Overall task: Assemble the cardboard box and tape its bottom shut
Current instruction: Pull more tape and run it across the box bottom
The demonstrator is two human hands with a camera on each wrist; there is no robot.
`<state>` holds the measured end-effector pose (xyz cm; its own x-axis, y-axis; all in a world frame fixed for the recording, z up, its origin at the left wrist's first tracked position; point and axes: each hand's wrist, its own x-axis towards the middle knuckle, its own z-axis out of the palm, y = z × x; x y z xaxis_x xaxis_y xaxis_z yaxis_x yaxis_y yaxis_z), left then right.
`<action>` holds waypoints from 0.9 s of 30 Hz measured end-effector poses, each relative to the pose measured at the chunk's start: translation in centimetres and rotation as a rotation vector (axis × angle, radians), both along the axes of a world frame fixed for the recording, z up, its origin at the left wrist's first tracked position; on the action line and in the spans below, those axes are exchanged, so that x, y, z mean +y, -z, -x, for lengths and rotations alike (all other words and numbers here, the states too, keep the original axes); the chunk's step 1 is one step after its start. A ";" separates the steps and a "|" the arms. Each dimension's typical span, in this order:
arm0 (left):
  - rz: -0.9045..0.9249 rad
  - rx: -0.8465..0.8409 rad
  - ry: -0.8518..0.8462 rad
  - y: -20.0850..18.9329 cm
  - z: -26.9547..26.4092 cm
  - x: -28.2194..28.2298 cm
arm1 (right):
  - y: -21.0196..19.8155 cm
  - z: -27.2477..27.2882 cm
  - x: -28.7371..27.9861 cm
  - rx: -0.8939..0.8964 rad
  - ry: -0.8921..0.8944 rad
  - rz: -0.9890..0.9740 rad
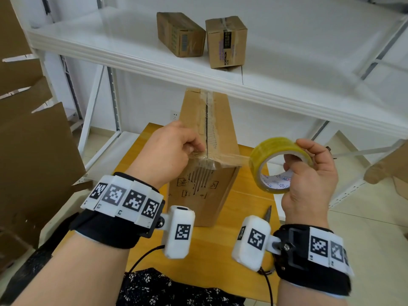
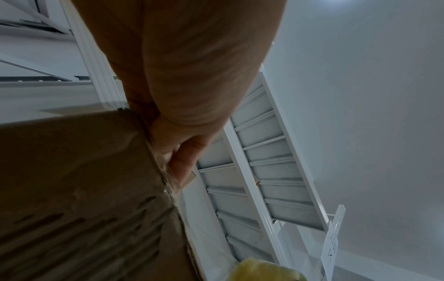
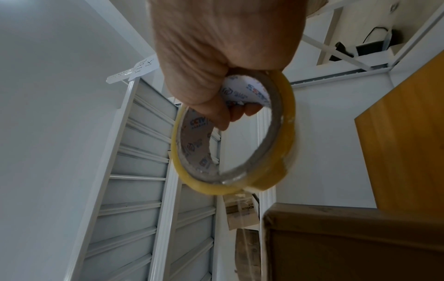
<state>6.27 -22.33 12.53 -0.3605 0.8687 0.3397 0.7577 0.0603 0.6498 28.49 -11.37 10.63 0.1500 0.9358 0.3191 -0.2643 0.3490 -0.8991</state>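
Observation:
A tall cardboard box (image 1: 223,129) stands on the wooden table (image 1: 216,261), its closed flaps facing up with clear tape along the middle seam. My left hand (image 1: 194,147) pinches the tape end against the box's near top edge; in the left wrist view the left hand's thumb (image 2: 182,163) lies on the box (image 2: 72,180) at that edge. My right hand (image 1: 309,173) grips a yellowish tape roll (image 1: 262,160) just right of the box, fingers through its core. A tape strip (image 1: 238,157) runs taut from box to roll. The right wrist view shows the roll (image 3: 286,152) and the box (image 3: 348,243).
A white shelf (image 1: 154,62) overhangs the far end of the box and carries two small taped cartons (image 1: 180,34) (image 1: 226,41). Flattened cardboard sheets (image 1: 33,140) lean at the left. A dark pointed tool (image 1: 268,214) lies on the table by my right wrist.

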 end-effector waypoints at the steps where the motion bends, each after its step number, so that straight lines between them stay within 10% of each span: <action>1: -0.004 -0.008 -0.006 0.0 -0.1 -0.1 | 0.0 0.0 0.0 0.000 0.001 0.004; 27: 0.019 0.246 0.146 -0.9 -3.4 0.0 | -0.3 -0.9 0.3 0.074 0.058 -0.039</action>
